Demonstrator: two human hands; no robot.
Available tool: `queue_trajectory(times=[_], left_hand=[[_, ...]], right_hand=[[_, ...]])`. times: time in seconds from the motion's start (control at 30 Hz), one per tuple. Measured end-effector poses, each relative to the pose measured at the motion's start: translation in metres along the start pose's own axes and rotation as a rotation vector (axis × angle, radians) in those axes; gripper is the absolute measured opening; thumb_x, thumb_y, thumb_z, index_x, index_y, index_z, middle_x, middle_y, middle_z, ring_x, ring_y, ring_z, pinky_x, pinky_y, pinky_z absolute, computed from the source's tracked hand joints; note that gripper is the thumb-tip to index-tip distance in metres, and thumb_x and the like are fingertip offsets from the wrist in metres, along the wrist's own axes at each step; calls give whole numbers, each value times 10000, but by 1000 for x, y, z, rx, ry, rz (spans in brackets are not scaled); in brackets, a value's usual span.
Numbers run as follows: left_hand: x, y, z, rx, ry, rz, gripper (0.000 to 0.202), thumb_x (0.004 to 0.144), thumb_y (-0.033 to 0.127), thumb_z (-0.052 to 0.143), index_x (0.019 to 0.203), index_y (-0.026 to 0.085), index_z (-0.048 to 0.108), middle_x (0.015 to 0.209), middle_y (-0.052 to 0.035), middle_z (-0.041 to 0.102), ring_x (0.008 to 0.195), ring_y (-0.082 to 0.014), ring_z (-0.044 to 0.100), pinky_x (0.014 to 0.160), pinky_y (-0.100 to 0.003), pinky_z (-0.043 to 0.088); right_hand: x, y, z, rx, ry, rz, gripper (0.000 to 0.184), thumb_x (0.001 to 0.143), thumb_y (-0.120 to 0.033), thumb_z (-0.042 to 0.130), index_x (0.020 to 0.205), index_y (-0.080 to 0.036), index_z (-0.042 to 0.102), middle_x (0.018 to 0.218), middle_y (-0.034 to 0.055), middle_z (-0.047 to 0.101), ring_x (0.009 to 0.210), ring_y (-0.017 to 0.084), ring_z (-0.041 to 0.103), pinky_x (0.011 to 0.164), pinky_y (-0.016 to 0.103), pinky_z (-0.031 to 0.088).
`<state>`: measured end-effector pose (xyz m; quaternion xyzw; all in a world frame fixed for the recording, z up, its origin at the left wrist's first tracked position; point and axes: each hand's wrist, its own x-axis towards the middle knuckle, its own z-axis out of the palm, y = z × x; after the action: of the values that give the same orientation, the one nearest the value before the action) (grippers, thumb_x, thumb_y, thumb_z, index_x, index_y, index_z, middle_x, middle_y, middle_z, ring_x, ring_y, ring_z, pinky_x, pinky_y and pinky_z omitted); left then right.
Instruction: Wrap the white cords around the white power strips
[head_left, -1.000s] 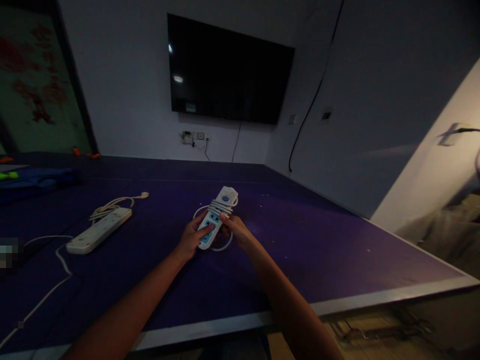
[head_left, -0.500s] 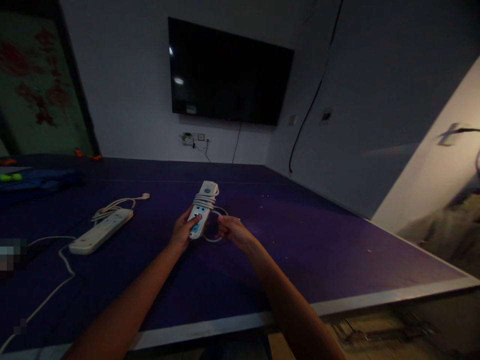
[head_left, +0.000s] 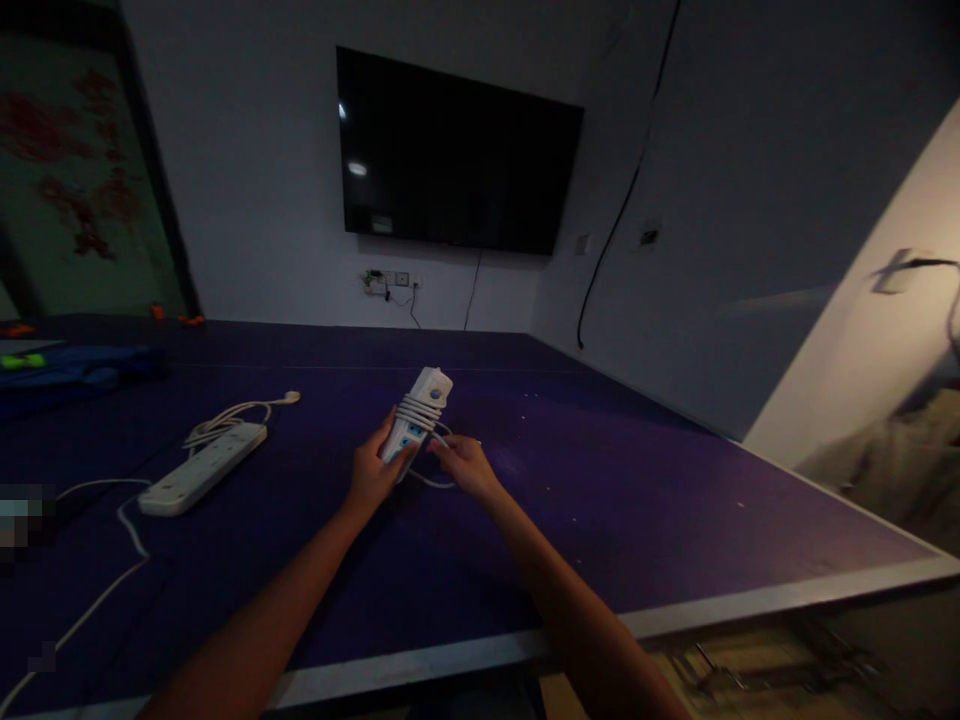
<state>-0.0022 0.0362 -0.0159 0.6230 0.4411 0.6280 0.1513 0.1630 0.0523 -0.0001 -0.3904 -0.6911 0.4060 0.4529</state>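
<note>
My left hand grips the near end of a white power strip with blue sockets, held up off the purple table. Its white cord is wound several times round the strip's middle. My right hand is closed on a loose loop of that cord, just right of the strip.
A second white power strip with its bundled cord lies on the table to the left. Another white cable trails toward the near left edge. A dark screen hangs on the far wall above wall outlets.
The strip tipped from lying flat to raised in my left hand. My right hand swung out to the right with the cord, then came back in close beside the strip.
</note>
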Motion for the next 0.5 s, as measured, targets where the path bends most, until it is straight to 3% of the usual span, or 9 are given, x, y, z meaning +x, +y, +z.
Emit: queue_trajectory(times=[0.13,0.27,0.5], left_hand=[[-7,1,-1,278,-51,247,634,826,357,573,1396,156,380,1274,-139,577,1101,-240,596,939,-344,467],[-12,3,0,481,-75,451,557,895,300,469,1423,190,330,1254,-132,592,1086,-216,604,918,-328,486],[-16,-1,5,725,-74,620,534,927,267,399,1443,215,275,1330,-158,522,1012,-224,633,819,-336,529]], right_hand=[[-6,-7,1,-129,8,-41,490,737,-603,528,638,-130,605,497,-42,414,458,64,345,438,200,194],[-10,-11,4,-169,17,-21,524,726,-642,518,558,-146,534,463,-46,367,446,63,329,430,206,178],[-9,-4,6,-139,95,25,571,677,-712,521,548,-156,494,487,-34,382,459,68,340,413,204,210]])
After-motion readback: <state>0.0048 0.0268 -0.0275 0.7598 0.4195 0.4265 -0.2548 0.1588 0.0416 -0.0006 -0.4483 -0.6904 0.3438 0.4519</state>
